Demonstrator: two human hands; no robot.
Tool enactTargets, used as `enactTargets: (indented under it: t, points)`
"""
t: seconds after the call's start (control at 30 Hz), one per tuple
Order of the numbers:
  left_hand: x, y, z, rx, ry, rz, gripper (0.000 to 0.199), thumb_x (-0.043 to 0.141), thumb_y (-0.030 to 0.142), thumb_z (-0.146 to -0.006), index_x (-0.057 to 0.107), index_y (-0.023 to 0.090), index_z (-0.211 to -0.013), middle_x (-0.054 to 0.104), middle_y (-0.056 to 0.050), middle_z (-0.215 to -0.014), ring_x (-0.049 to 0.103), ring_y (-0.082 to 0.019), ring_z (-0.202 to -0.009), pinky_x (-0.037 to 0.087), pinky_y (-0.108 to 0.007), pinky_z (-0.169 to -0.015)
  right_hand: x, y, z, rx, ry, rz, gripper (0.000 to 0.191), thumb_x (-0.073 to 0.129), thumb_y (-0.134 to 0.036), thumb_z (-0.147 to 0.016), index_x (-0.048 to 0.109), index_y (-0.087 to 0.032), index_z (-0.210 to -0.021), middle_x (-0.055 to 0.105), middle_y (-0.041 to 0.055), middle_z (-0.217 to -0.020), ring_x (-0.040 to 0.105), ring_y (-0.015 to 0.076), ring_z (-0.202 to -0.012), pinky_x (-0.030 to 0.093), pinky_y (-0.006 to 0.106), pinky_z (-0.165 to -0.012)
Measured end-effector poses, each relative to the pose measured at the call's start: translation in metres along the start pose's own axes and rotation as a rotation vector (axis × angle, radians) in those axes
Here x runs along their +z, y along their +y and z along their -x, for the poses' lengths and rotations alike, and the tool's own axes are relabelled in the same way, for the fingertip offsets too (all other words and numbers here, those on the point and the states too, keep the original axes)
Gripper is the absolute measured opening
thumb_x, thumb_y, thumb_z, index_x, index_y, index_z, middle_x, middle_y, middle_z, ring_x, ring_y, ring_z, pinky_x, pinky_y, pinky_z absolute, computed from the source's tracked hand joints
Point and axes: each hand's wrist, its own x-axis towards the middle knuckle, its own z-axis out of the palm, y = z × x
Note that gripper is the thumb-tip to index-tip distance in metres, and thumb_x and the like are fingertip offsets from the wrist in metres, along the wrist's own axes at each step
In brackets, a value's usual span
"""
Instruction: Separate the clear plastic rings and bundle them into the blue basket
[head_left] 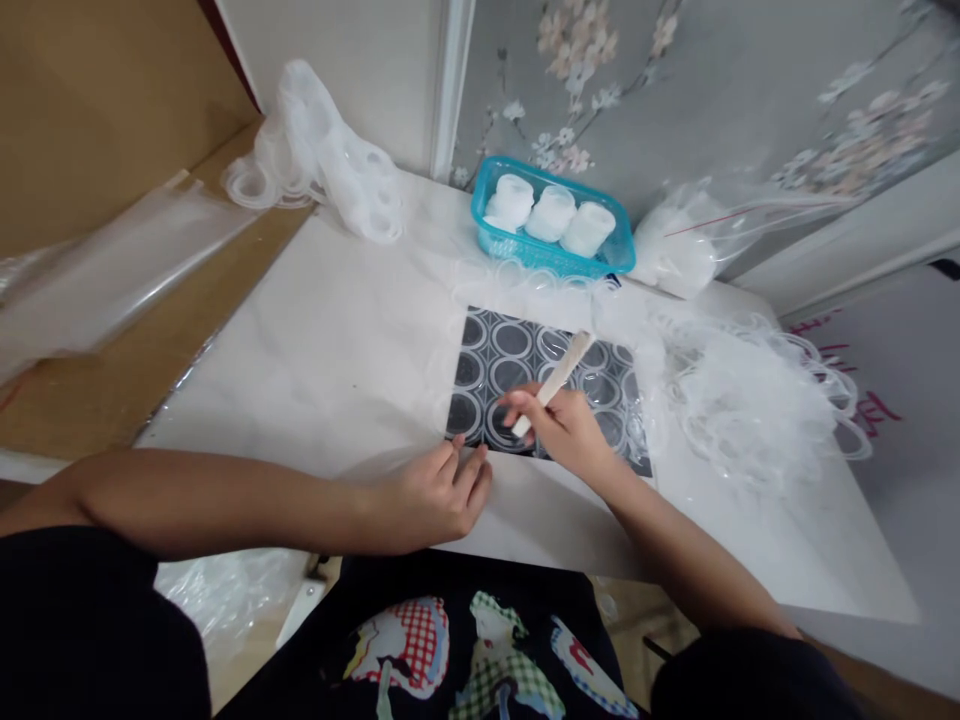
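Observation:
A dark sheet (511,372) printed with rows of pale rings lies flat on the white table in front of me. Glossy clear film covers parts of it. My right hand (564,425) is over the sheet's lower middle, fingers closed around a flat, pale stick (568,365). The stick slants, its lower end near my fingertips and its upper end pointing away to the right. At the sheet's near left edge rests my left hand (442,492), fingers curled with the tips touching that edge. Whether something thin is pinched there is too small to see.
Behind the sheet stands a blue plastic basket (491,240) holding three white rolls. Clear ring-cut scraps (757,400) are heaped on the right, with a plastic bag (682,245) behind them. More white ring strips (322,150) lie at back left, beside clear film (120,270) on cardboard.

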Motion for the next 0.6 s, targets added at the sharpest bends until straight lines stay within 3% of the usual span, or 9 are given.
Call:
enactTargets:
  t: [0.23, 0.4, 0.6]
  points:
    - [-0.001, 0.001, 0.001, 0.018, -0.001, -0.032, 0.027, 0.053, 0.019, -0.092, 0.068, 0.005, -0.109, 0.074, -0.02, -0.106, 0.072, -0.028, -0.087, 0.053, -0.042, -0.085, 0.028, 0.012, -0.014, -0.022, -0.073, -0.326, 0.028, 0.079, -0.045, -0.075, 0.078, -0.024, -0.095, 0.079, 0.0049, -0.089, 0.074, 0.0224, -0.085, 0.061, 0.037, -0.078]
    - [-0.006, -0.005, -0.002, 0.036, -0.026, -0.023, 0.029, 0.052, 0.021, -0.094, 0.067, 0.005, -0.114, 0.072, -0.019, -0.108, 0.07, -0.026, -0.09, 0.052, -0.04, -0.088, 0.029, 0.017, -0.013, -0.028, -0.121, -0.386, 0.02, 0.08, -0.038, -0.076, 0.076, -0.021, -0.086, 0.078, 0.0036, -0.08, 0.074, 0.0195, -0.077, 0.061, 0.033, -0.072]
    - [-0.011, -0.009, -0.005, 0.058, -0.048, 0.023, 0.025, 0.051, 0.019, -0.095, 0.068, 0.012, -0.112, 0.069, -0.011, -0.11, 0.068, -0.021, -0.083, 0.051, -0.038, -0.087, 0.03, 0.019, -0.013, -0.138, -0.112, -0.24, 0.015, 0.075, -0.035, -0.083, 0.076, -0.021, -0.087, 0.078, 0.0036, -0.081, 0.073, 0.0188, -0.074, 0.061, 0.032, -0.069]
